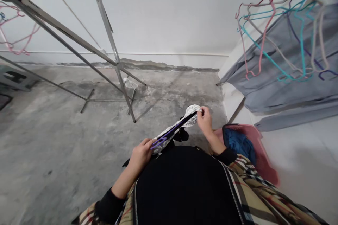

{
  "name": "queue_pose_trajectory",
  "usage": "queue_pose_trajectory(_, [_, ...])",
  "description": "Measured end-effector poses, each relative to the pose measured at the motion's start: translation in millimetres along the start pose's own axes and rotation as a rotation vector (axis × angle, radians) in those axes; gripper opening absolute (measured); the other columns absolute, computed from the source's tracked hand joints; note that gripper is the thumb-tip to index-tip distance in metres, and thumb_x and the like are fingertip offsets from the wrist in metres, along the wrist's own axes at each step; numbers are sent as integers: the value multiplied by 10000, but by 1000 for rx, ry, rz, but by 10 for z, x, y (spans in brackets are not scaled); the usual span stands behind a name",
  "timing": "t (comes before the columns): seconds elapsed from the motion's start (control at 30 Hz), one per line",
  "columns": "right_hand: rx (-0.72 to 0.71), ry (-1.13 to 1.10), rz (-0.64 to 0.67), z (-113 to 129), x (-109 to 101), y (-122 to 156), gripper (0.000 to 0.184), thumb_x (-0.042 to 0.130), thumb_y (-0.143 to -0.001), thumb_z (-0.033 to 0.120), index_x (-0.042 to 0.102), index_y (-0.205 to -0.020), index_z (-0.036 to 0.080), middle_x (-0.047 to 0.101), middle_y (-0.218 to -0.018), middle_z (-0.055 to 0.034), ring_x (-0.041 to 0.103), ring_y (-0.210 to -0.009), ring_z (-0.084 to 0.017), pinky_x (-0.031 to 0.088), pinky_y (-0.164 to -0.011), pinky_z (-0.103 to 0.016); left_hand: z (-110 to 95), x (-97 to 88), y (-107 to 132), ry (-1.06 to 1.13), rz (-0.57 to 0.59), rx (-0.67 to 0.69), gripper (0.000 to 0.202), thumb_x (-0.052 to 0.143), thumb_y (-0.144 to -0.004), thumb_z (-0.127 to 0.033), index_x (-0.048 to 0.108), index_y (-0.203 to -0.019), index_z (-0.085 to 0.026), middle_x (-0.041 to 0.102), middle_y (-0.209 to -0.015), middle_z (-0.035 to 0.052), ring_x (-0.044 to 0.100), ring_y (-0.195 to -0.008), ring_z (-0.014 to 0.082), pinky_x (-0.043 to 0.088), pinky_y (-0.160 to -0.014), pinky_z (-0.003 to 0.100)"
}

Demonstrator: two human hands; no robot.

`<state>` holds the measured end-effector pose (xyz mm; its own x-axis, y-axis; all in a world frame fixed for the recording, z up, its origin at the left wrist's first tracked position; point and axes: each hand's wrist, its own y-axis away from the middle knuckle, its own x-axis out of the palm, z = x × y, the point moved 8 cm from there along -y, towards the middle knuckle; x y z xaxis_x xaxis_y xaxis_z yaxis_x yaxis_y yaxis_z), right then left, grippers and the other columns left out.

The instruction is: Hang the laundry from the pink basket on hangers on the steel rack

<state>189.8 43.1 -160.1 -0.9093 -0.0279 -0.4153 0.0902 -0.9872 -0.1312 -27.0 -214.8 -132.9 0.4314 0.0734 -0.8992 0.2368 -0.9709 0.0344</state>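
A white lace garment with a black edge (194, 110) is stretched between my two hands in front of my body. Along its opening lies a purple clothes hanger (167, 134), partly hidden by the cloth. My left hand (141, 154) has its fingers closed at the garment's left end, by the end of the hanger. At the opposite end, my right hand (205, 119) pinches the lace and its black edge. Dark cloth hangs just below, and I cannot tell whether it belongs to the same garment.
A metal drying rack (116, 63) stands ahead on the concrete floor, its top bar crossing overhead. Several coloured hangers (301, 42) hang at the upper right before a grey cloth (280, 91). A pink basket (264, 154) holding blue cloth (239, 146) sits right of me.
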Motion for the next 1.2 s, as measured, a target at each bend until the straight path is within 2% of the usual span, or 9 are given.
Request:
queue_pose_trajectory(0.17, [-246,-28,58,345,-167,255,153,472,-864,309,552,-919,189,581,-853,-40,554,-802,-178,463,-778,-324,293,-69,-146,-7,-106,-254,302,432,-944,-294,685,-1098,-233,712,-1046,66,695,-867,189,516,-720,255])
queue_pose_trajectory(0.27, [-354,39,431,357,-18,493,137,533,-864,310,601,-890,194,604,-832,-32,571,-742,-156,478,-713,-288,364,-345,-215,73,-334,-273,287,456,-932,-329,703,-1024,-215,727,-1006,65,689,-891,202,516,-741,272])
queue_pose_trajectory(0.37, [-397,245,796,166,134,666,159,594,-842,327,666,-897,196,652,-877,-52,614,-755,-174,496,-696,-300,372,-606,-241,154,-531,-165,244,525,-895,-336,720,-933,-195,736,-937,69,690,-869,197,524,-765,276])
queue_pose_trajectory(0.47, [-430,302,598,212,-26,402,226,525,-906,336,670,-1005,194,661,-946,-81,631,-859,-209,511,-782,-356,362,-790,-267,176,-605,-44,184,588,-862,-319,730,-877,-204,739,-887,52,694,-813,179,533,-742,262])
queue_pose_trajectory(0.53, [-528,283,375,455,-169,192,314,506,-931,372,630,-1147,182,642,-1065,-117,605,-994,-234,485,-892,-393,342,-891,-305,205,-605,31,156,599,-860,-293,731,-864,-212,736,-863,38,690,-789,163,535,-726,250])
queue_pose_trajectory(0.6, [-674,332,269,754,-186,78,445,530,-922,424,557,-1289,173,596,-1219,-151,537,-1145,-267,420,-989,-425,301,-981,-364,239,-584,96,142,603,-860,-274,730,-856,-211,731,-857,36,685,-780,155,537,-716,243])
queue_pose_trajectory(0.7, [-860,453,401,1066,33,62,449,506,-941,425,527,-1335,211,629,-1222,-123,522,-1166,-271,358,-1003,-443,205,-1105,-461,260,-552,162,131,614,-856,-270,729,-862,-206,729,-847,37,680,-759,148,536,-696,235])
queue_pose_trajectory(0.83, [-973,482,625,1202,230,192,334,350,-1012,338,644,-1105,209,708,-918,-58,606,-872,-189,392,-850,-346,94,-1269,-535,273,-568,193,132,612,-860,-269,717,-833,-193,729,-817,45,676,-769,156,533,-734,248])
queue_pose_trajectory(1.2, [-1009,364,587,1657,126,478,295,402,-999,343,664,-1002,207,709,-845,-29,648,-779,-154,415,-650,-248,-118,-1237,-734,419,-457,315,158,576,-881,-280,681,-811,-184,681,-742,39,628,-695,144,506,-684,265])
